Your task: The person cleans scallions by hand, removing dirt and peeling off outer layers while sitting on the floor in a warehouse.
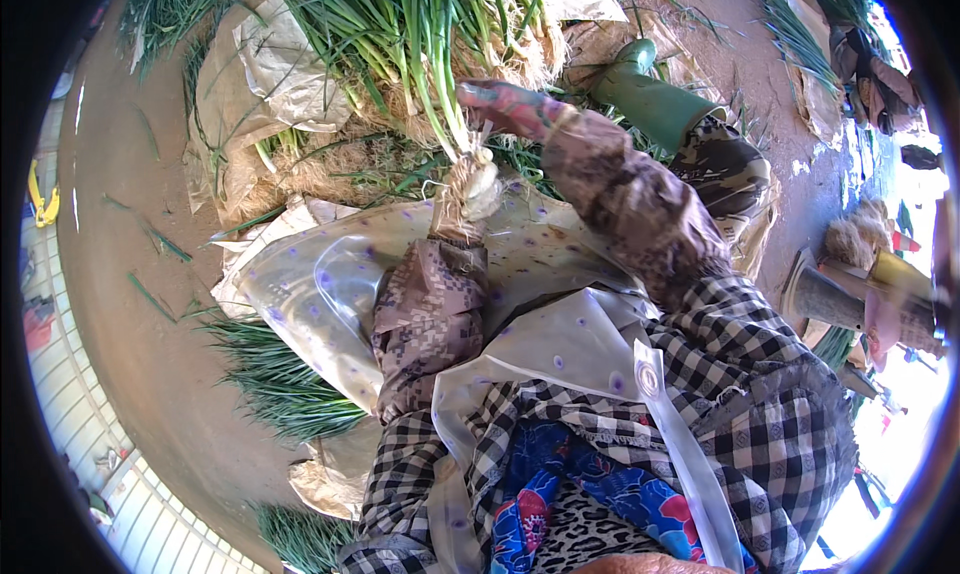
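Note:
My left hand (pixel 462 202), in a pale glove, is closed round the white lower ends of a few green onions (pixel 447 104), whose green stalks run up over the pile. My right hand (pixel 510 109), in a reddish patterned glove, reaches in from the right beside these stalks. Its fingers are blurred, so I cannot tell whether they grip anything. Just beyond both hands lies a large heap of green onions (pixel 390 19) with tangled, straw-coloured roots. A clear plastic apron (pixel 540 339) with purple dots covers my lap.
Brown sacking (pixel 225 134) lies under and beside the heap. More green onions (pixel 285 379) rest on the floor at left. Another person's green rubber boot (pixel 650 99) stands at the right, close to my right sleeve. A yellow thing (pixel 43 194) lies at the far left.

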Available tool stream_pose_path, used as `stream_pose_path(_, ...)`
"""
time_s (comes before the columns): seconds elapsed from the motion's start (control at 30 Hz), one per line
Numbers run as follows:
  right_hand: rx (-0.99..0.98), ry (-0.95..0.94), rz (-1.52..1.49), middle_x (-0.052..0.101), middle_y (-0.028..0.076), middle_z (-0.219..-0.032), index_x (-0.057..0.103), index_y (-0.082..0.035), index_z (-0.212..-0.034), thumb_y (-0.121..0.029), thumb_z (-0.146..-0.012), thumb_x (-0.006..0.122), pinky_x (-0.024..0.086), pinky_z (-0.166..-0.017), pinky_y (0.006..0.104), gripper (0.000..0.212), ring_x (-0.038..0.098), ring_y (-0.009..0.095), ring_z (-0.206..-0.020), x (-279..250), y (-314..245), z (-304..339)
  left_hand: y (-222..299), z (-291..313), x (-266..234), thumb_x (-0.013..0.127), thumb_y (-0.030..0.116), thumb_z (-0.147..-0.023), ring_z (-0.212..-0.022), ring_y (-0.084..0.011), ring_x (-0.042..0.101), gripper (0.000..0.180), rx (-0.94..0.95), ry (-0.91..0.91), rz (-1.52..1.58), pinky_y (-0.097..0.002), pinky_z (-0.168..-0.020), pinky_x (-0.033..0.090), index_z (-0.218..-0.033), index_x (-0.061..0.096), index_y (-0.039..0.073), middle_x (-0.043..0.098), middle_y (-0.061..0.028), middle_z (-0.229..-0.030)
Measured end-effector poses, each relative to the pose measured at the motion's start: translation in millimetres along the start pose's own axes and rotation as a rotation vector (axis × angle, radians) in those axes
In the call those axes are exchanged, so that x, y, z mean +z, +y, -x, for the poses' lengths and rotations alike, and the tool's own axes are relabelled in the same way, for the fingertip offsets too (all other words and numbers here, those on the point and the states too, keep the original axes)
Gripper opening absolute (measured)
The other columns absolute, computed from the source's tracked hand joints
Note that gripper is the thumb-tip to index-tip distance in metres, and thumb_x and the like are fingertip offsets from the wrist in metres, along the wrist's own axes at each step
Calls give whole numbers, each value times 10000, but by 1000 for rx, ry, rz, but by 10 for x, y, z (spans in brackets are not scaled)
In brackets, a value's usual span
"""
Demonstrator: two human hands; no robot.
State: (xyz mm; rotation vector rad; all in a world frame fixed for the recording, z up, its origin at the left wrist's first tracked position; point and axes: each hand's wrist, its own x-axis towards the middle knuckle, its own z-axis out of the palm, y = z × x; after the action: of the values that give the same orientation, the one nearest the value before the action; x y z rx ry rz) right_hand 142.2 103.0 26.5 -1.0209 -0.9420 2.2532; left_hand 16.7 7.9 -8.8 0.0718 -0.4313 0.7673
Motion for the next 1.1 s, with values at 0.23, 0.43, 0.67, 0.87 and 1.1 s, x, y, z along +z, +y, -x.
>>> stream_pose_path(0.23, -369, 6, 170, 612, 107, -790, 578, -21, -868, -314, -736, 648, 460, -573, 297, 329, 558, 169, -687, -310, 5, -221, -244, -62, -64, 455, 353, -853, -726, -217, 539, 470, 224, 621, -211, -270, -514, 451, -1191, 383, 34, 516, -139, -907)
stream_pose_path(0.43, -521, 338, 1370, 592, 84, -710, 605, -22, -724, -354, -700, 669, 464, -620, 299, 339, 572, 199, -651, -73, 51, -71, -184, 94, -1, 535, 181, -822, -742, -242, 578, 330, 294, 842, -555, -253, -503, 479, -1111, 468, 37, 565, -140, -929)
stream_pose_path(0.67, -299, -117, -375, 582, 132, -959, 508, 76, -1030, -87, -793, 563, 448, -848, 312, 293, 582, 199, -863, -579, 399, 40, -259, -82, 40, 540, 56, -809, -666, -168, 604, 134, 463, 1127, -585, -266, -481, 533, -942, 554, 46, 608, -74, -836)
stream_pose_path(0.87, -268, 128, -29, 556, 128, -1033, 460, 70, -1103, -105, -756, 634, 437, -835, 269, 425, 542, 186, -949, -439, 293, 28, -306, -5, -21, 567, 59, -797, -725, -205, 613, 215, 401, 1109, -900, -277, -552, 529, -995, 492, 18, 589, -113, -846)
stream_pose_path(1.1, -330, 323, -26, 550, 178, -883, 460, 109, -988, 38, -722, 542, 456, -736, 267, 287, 568, 229, -863, -458, -2, -255, -513, -139, 56, 580, 16, -777, -583, -119, 550, 144, 481, 1063, -1049, -224, -495, 467, -888, 489, 5, 577, -68, -751)
